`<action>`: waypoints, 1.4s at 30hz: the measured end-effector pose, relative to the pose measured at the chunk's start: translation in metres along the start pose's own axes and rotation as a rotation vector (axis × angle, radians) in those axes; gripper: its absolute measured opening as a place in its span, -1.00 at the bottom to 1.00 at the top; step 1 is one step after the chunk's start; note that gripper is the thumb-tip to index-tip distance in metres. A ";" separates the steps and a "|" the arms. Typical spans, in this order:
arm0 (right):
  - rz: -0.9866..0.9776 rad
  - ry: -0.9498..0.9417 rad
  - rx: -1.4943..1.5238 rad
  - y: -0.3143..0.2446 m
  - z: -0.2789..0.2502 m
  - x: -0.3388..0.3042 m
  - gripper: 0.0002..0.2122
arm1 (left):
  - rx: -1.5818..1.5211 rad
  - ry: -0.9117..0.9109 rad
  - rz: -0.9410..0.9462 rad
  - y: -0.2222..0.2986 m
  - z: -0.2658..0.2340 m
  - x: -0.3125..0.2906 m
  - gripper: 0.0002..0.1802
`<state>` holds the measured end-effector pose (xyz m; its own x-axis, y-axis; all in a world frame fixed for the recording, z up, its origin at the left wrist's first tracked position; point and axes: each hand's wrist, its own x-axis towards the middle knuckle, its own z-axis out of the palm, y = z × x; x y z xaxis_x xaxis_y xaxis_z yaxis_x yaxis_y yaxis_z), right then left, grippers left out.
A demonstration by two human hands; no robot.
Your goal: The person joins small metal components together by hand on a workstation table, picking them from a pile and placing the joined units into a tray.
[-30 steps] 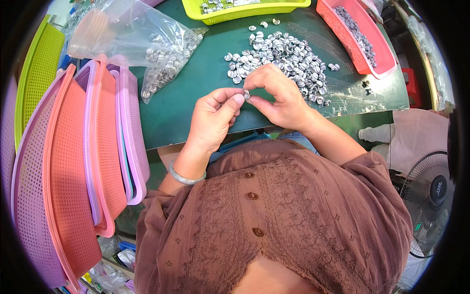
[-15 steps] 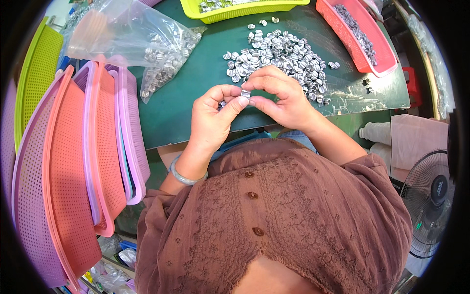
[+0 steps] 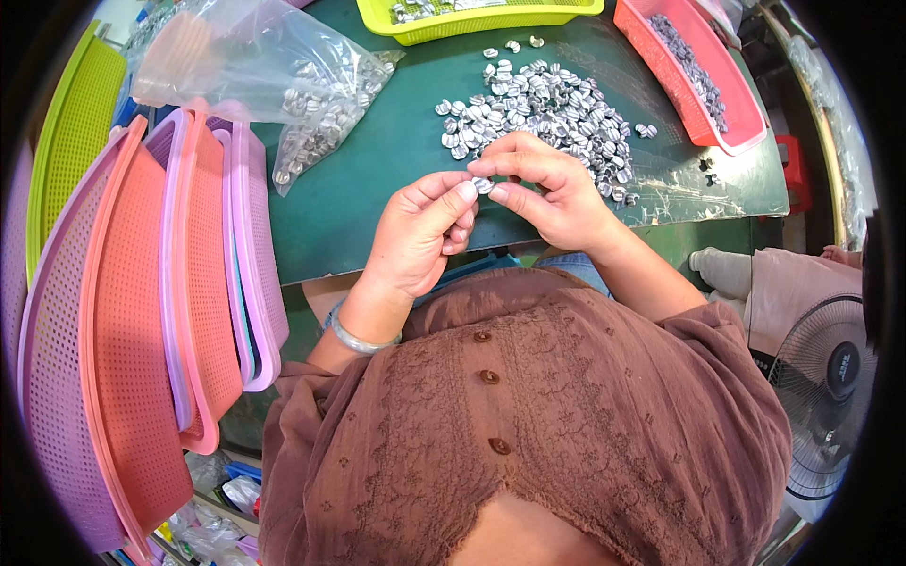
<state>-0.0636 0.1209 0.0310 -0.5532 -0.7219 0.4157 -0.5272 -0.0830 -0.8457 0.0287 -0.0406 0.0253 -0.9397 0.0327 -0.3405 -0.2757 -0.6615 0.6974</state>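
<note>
Between the fingertips of both hands is a small curved silver metal piece (image 3: pixel 483 185). My left hand (image 3: pixel 427 224) pinches it from the left with thumb and forefinger, the other fingers curled in. From the other side my right hand (image 3: pixel 552 189) grips it, thumb below and forefinger above. Just beyond the hands lies a loose pile of similar silver metal pieces (image 3: pixel 557 104) on the green table (image 3: pixel 377 222). The fingers cover part of the held piece.
A clear plastic bag (image 3: pixel 321 113) with more pieces lies at the far left. Beyond the pile stands a lime-green basket (image 3: pixel 491 23), with a pink basket (image 3: pixel 694 90) to the right. Stacked perforated baskets (image 3: pixel 132 330) rise at the left. A black fan (image 3: pixel 821 396) is at the right.
The held piece has turned between my fingers. My left hand has rolled, its lower fingers curling in, and shifted slightly right. My right hand stays beside it.
</note>
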 end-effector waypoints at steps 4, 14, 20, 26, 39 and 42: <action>0.115 0.030 0.066 -0.003 0.001 -0.002 -0.80 | -0.037 -0.020 -0.015 0.000 -0.001 0.000 -0.89; -0.021 0.070 -0.040 0.003 0.002 -0.003 -0.87 | -0.101 -0.039 -0.050 -0.002 -0.001 0.000 -0.86; -0.055 0.075 -0.131 0.000 0.001 -0.002 -0.86 | -0.095 -0.036 -0.019 -0.004 0.001 0.000 -0.86; -0.094 0.119 -0.360 0.002 -0.002 0.004 -0.86 | -0.150 -0.028 0.046 -0.003 -0.006 0.000 -0.92; -0.124 0.008 -0.990 0.017 0.021 0.033 -0.86 | -0.205 0.018 0.115 0.008 -0.021 -0.003 -0.79; -0.152 0.019 -0.893 0.019 0.020 0.034 -0.88 | -0.127 0.063 0.082 0.010 -0.024 -0.003 -0.77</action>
<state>-0.0789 0.0810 0.0222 -0.4433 -0.7343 0.5141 -0.8951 0.3932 -0.2103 0.0331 -0.0654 0.0184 -0.9425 -0.0696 -0.3269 -0.1667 -0.7498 0.6403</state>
